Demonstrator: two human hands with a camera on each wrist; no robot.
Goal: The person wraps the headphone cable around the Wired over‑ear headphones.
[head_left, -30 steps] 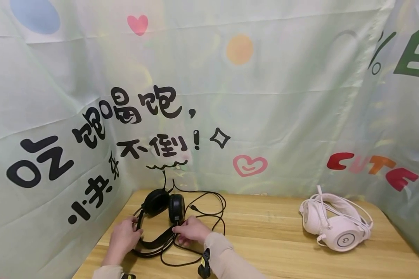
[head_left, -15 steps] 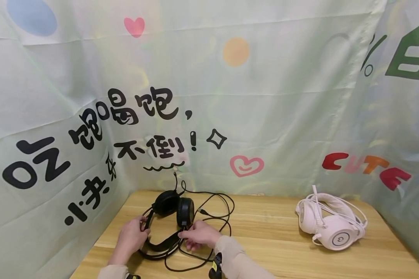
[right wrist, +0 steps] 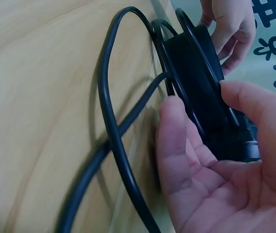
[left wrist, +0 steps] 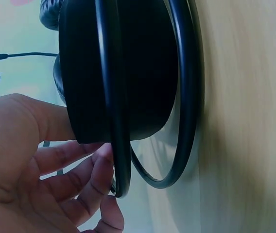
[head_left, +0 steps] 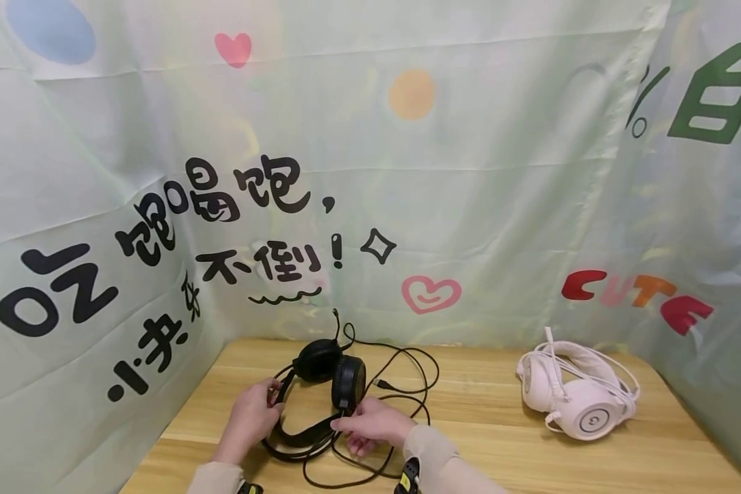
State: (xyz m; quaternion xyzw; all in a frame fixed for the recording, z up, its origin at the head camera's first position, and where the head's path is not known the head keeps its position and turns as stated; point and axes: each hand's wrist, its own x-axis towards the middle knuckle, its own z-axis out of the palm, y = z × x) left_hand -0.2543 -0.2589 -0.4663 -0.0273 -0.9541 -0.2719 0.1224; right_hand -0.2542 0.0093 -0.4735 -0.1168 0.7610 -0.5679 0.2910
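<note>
A black over-ear headset (head_left: pixel 349 383) lies with its headband (left wrist: pixel 152 73) towards the near side and its ear cups towards the back. My left hand (head_left: pixel 250 417) grips the band's left side, thumb on the padded strip and fingers around the thin outer tubes. On the right side, my right hand (head_left: pixel 379 424) pinches the band just below the right ear cup. In the right wrist view, the thumb of this right hand (right wrist: pixel 225 179) rests on a tube and its other fingers lie underneath. The thin microphone boom (head_left: pixel 336 321) points up from the left ear cup.
The headset's black cable (head_left: pixel 429 401) loops over the wooden table (head_left: pixel 481 439) to the right and front, its plug (head_left: pixel 383 385) behind my right hand. A white headset (head_left: pixel 593 405) wrapped in its own cord sits at the right. Printed cloth (head_left: pixel 500 226) walls the table's back and sides.
Both hands and the black headset have moved to the right together, the cable trailing along. The head view has turned slightly right, and both hands keep their hold.
</note>
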